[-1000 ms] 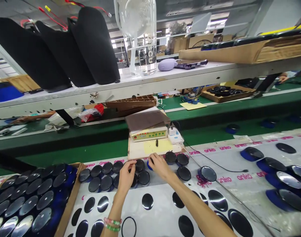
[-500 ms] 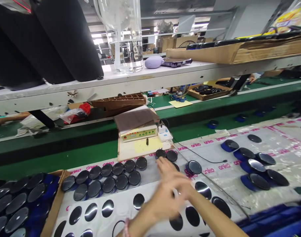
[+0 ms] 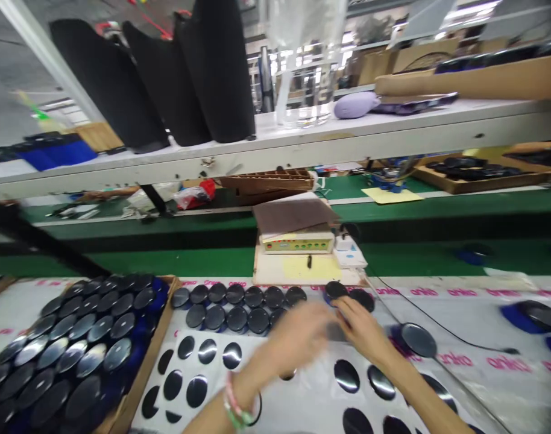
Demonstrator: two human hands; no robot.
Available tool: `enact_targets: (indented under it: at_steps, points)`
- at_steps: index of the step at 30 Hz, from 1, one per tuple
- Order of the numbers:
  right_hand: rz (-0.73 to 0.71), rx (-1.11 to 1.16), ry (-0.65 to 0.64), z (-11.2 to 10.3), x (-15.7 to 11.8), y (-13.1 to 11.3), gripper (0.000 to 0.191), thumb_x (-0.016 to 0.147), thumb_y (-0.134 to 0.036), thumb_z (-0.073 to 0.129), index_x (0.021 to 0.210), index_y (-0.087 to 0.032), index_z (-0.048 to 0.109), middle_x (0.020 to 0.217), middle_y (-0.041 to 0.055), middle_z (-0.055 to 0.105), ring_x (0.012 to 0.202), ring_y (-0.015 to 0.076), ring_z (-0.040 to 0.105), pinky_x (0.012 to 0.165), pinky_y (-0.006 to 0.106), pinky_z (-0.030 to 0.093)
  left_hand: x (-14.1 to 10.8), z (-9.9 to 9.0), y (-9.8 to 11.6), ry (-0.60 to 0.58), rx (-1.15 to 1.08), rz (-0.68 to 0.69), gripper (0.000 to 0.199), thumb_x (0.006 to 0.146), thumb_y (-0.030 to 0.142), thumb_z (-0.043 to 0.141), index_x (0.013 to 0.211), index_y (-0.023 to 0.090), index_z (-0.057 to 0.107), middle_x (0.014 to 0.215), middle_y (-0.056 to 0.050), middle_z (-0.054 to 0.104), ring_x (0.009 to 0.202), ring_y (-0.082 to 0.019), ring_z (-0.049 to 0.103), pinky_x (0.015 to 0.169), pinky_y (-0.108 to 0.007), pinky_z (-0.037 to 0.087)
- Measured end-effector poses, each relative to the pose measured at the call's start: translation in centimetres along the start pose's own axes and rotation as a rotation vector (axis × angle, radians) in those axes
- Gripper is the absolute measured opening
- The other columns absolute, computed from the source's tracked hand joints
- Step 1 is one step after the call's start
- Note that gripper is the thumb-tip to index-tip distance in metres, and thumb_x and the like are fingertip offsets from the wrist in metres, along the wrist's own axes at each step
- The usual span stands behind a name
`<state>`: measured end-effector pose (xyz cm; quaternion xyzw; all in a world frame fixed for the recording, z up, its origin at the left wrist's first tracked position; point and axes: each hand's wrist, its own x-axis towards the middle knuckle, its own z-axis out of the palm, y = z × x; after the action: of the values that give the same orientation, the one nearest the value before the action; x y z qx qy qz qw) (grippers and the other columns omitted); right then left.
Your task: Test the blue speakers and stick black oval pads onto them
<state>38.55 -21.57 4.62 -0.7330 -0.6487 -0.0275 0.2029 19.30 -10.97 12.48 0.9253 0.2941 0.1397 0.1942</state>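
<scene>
My left hand point(image 3: 300, 334), with pink and green bands at the wrist, is smeared by motion, so its fingers cannot be made out. Facing it, my right hand point(image 3: 359, 325) has its fingers bent around a dark round piece point(image 3: 336, 331), mostly hidden between both hands. Just beyond the fingertips stand a black-topped blue round piece point(image 3: 336, 290) and another such piece point(image 3: 362, 299). To their left, two rows of the same round pieces point(image 3: 237, 318) line the sheet. Below my hands lies a white sheet with black round stickers point(image 3: 346, 375).
A carton point(image 3: 167, 325) of black-topped pieces is at left. Behind my hands sits a control box point(image 3: 298, 242) beside a white power socket point(image 3: 350, 256). A cable point(image 3: 451, 334) crosses the bench, past a lone round piece point(image 3: 419, 340). Above runs a shelf point(image 3: 275, 147) with a clear jug point(image 3: 307, 90).
The view has swung left, bringing more of the carton into sight. My hands, overlapping before, are now side by side, the left one smeared by motion.
</scene>
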Motion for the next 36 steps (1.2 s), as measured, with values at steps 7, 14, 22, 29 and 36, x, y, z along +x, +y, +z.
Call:
enact_targets:
  at_steps: [7, 14, 22, 29, 36]
  points:
    - [0.018, -0.22, 0.034, 2.7, -5.2, 2.7, 0.038, 0.081, -0.022, 0.041, 0.116, -0.021, 0.057, 0.123, 0.0123, 0.053, 0.105, 0.0342, 0.048, 0.067, 0.044, 0.048, -3.4, -11.5, -20.4, -0.019, 0.452, -0.603, 0.034, 0.087, 0.033, 0.054, 0.116, 0.015, 0.052, 0.119, -0.009, 0.054, 0.103, -0.022, 0.055, 0.087, -0.045, 0.047]
    - [0.084, -0.205, 0.002, 3.0, -6.2, 3.6, 0.04, 0.078, -0.013, 0.041, 0.114, -0.018, 0.057, 0.124, 0.0111, 0.052, 0.105, 0.0293, 0.046, 0.075, 0.04, 0.048, -4.0, -12.9, -20.9, -0.023, 0.56, -0.559, 0.033, 0.081, 0.023, 0.06, 0.112, 0.011, 0.054, 0.12, -0.013, 0.052, 0.118, -0.033, 0.043, 0.099, -0.057, 0.03]
    - [0.196, -0.233, -0.013, 2.3, -7.1, 3.9, 0.042, 0.076, -0.013, 0.044, 0.117, -0.014, 0.056, 0.124, 0.0128, 0.051, 0.106, 0.032, 0.044, 0.08, 0.044, 0.046, -0.8, -2.8, -5.0, -0.184, 0.236, -0.073, 0.061, 0.068, 0.027, 0.067, 0.124, 0.029, 0.044, 0.117, -0.001, 0.054, 0.105, -0.02, 0.05, 0.094, -0.029, 0.039]
    - [0.298, -0.241, -0.029, 0.6, -7.8, 2.8, 0.044, 0.082, -0.023, 0.045, 0.126, -0.023, 0.048, 0.13, 0.0074, 0.047, 0.117, 0.0259, 0.041, 0.091, 0.04, 0.042, -0.6, 6.7, -0.9, -0.243, 0.208, 0.007, 0.067, 0.063, 0.011, 0.065, 0.126, 0.016, 0.046, 0.129, -0.014, 0.045, 0.12, -0.034, 0.039, 0.104, -0.05, 0.027]
    - [0.593, -0.289, 0.017, 0.2, -7.8, 2.9, 0.054, 0.075, -0.044, 0.056, 0.12, -0.016, 0.052, 0.137, 0.0183, 0.037, 0.125, 0.0456, 0.023, 0.079, 0.067, 0.037, 4.2, 7.7, -0.1, -0.268, 0.189, 0.148, 0.081, 0.068, 0.025, 0.069, 0.138, 0.027, 0.028, 0.15, -0.012, 0.013, 0.137, -0.036, 0.011, 0.105, -0.054, 0.024]
